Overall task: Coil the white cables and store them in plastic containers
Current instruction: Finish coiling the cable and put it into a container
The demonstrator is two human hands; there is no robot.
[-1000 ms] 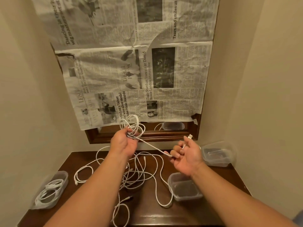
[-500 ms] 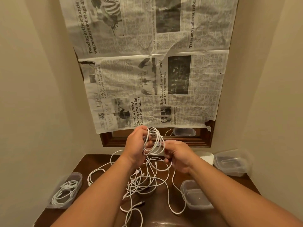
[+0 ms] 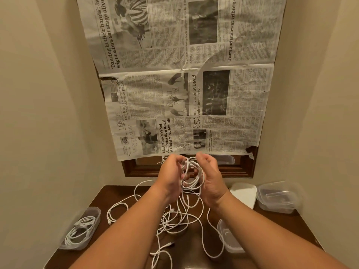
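inspector: cable coil [image 3: 191, 176] held mid-air between left hand [image 3: 171, 176] and right hand [image 3: 210, 179], both curled round its loops. light, limp; should be pinched across the bundle.

clerk: containers?

inspector: left container [image 3: 81, 229] holds one coiled cable; near-right container [image 3: 229, 239] and far-right container [image 3: 276, 197] look empty.

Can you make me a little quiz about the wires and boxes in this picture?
1. True or false: the box at the left already has a coiled cable inside.
2. What do both hands hold? A) a newspaper B) a bundle of white cable C) a lid
3. Fill in: loose cables lie on the dark wooden ____.

Key:
1. True.
2. B: the left hand and right hand hold the cable bundle.
3. Table.
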